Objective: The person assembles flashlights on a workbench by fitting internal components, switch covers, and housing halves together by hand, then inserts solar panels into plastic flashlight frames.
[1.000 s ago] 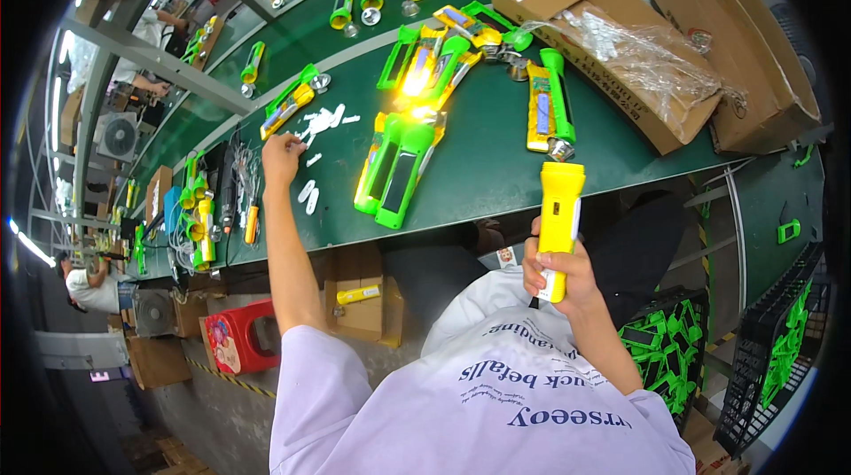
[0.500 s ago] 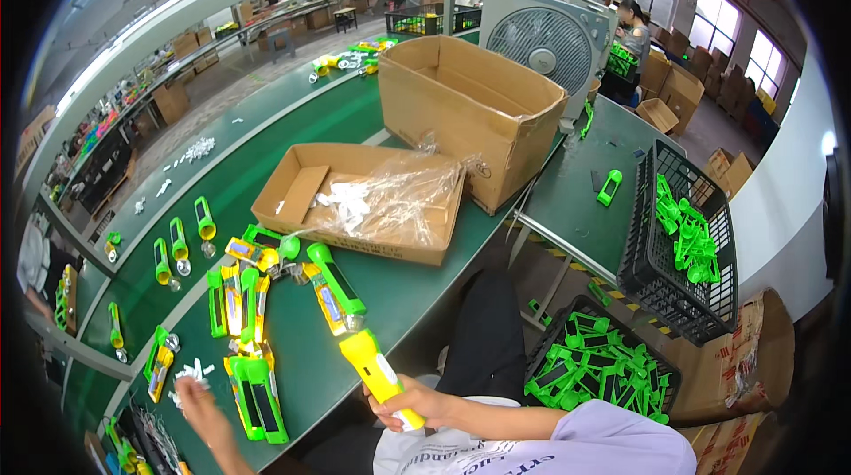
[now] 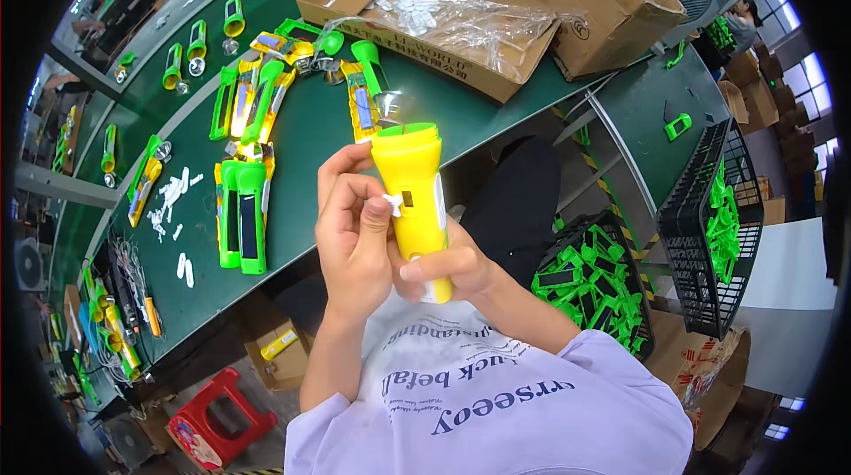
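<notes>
A yellow flashlight housing (image 3: 409, 165) with a green inner rim stands upright in front of my chest, its wide end up. My right hand (image 3: 463, 264) is closed round its lower part. Thumb and fingers of my left hand (image 3: 353, 240) pinch a small white plastic piece (image 3: 393, 203) against the housing's side, next to a small rectangular slot. A clear reflector cup (image 3: 394, 106) shows just beyond the housing's top. On the bench to the left lie loose white pieces (image 3: 168, 200) and several green-and-yellow flashlight parts (image 3: 253, 214).
A shallow carton (image 3: 425, 48) with white pieces and plastic film stands on the green bench, beside a taller carton (image 3: 612, 19). Black crates (image 3: 709, 236) of green parts are at the right. A red stool (image 3: 222, 419) stands lower left; a screwdriver (image 3: 152, 315) lies on the bench.
My left hand has come from the white pieces on the bench to the housing, bringing one piece. The housing is now upright before my chest, and the view has tilted down.
</notes>
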`<state>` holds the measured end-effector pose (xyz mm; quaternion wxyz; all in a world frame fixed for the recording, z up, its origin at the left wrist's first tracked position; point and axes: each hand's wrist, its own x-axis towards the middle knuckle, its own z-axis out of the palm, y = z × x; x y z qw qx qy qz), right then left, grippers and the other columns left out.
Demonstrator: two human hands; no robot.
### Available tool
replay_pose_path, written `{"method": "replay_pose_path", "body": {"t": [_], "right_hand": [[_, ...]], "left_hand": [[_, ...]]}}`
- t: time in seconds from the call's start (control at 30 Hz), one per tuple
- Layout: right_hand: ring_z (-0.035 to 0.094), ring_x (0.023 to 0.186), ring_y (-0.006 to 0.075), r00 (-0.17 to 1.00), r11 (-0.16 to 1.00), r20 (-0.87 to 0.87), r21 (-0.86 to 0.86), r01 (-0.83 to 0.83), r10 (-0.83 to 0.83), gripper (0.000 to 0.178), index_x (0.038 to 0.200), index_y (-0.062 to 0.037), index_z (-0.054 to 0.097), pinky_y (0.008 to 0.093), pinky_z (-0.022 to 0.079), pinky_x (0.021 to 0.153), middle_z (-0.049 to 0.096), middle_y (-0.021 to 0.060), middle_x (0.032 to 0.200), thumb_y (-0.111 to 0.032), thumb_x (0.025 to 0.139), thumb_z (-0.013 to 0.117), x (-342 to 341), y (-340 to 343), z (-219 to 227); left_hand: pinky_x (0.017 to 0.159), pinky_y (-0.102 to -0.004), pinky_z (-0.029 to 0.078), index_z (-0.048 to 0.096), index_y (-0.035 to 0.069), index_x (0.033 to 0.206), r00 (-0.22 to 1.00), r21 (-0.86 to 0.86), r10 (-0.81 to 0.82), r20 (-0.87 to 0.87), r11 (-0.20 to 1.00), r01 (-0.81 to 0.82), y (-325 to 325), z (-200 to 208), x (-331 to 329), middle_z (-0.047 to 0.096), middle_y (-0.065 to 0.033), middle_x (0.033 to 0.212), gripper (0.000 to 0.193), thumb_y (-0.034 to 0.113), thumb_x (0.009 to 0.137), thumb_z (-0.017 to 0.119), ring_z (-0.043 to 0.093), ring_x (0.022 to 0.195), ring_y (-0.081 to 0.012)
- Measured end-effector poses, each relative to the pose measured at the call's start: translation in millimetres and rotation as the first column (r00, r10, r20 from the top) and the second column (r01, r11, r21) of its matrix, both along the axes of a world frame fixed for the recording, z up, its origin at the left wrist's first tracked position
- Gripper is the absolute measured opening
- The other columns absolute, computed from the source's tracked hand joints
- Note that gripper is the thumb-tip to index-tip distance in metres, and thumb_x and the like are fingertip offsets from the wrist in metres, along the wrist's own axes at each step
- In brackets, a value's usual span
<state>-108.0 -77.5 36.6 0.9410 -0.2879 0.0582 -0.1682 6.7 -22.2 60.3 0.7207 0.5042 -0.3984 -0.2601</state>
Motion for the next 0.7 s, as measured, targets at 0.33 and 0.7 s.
{"method": "replay_pose_path", "body": {"t": [0.33, 0.7], "right_hand": [[0.056, 0.053, 0.0131, 0.997, 0.994, -0.057, -0.104, 0.044, -0.050, 0.043, 0.110, -0.0015, 0.049, 0.0251, 0.047, 0.049, 0.056, 0.0062, 0.073, -0.007, 0.074, 0.072, -6, 8, 3], [0.057, 0.056, 0.0119, 0.980, 0.948, -0.130, -0.300, 0.108, -0.153, 0.043, 0.109, -0.0019, 0.050, 0.0252, 0.049, 0.050, 0.057, 0.0050, 0.076, -0.009, 0.074, 0.074, -3, 1, -5]], "left_hand": [[0.078, -0.0277, 0.048, 0.056, -0.001, 0.081, 0.996, 0.117, 0.032, 0.085, 0.992, -0.041, 15, 6, -6, 0.047, -0.0155, 0.124, 0.015, 0.009, 0.091, 0.062, 0.054, 0.101, -0.0183], [0.080, -0.0273, 0.047, 0.057, -0.001, 0.103, 0.996, 0.187, -0.014, 0.083, 0.982, -0.002, 9, -9, 7, 0.055, -0.0135, 0.112, 0.019, 0.009, 0.089, 0.065, 0.056, 0.094, -0.0155]]}}
